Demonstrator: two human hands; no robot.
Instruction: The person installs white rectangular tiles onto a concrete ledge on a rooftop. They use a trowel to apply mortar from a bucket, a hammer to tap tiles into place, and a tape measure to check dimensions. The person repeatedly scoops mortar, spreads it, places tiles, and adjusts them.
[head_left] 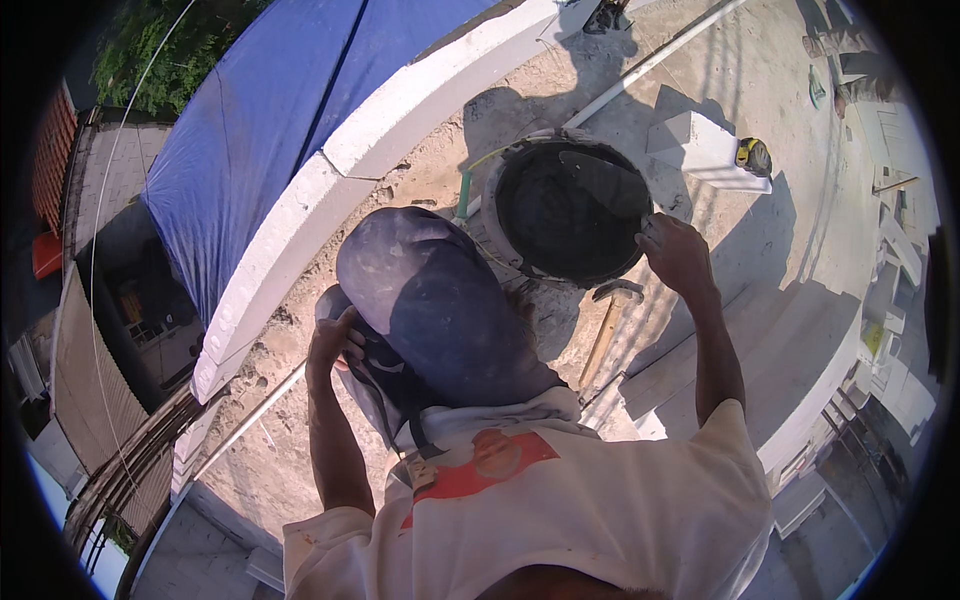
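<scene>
My right hand [672, 252] is closed over the right rim of a round black bucket [500, 215]. Dark grey wet mix [550, 215] fills its inside, and a flat, paler grey shape shows in the upper right part, too dim to name. My left hand [334, 338] is beside my bent leg in dark blue trousers [430, 290], its fingers curled in against the dark cloth; what they hold, if anything, is hidden. Below the bucket lies a hammer [602, 340] with a wooden handle. A green-handled thing [463, 195] leans at the bucket's left side.
A white block [690, 150] stands right of the bucket, with a yellow and black tape measure [753, 157] on it. A low white block wall [300, 220] curves along the left, with blue sheeting [250, 120] beyond. A white pipe [650, 65] crosses the rough floor.
</scene>
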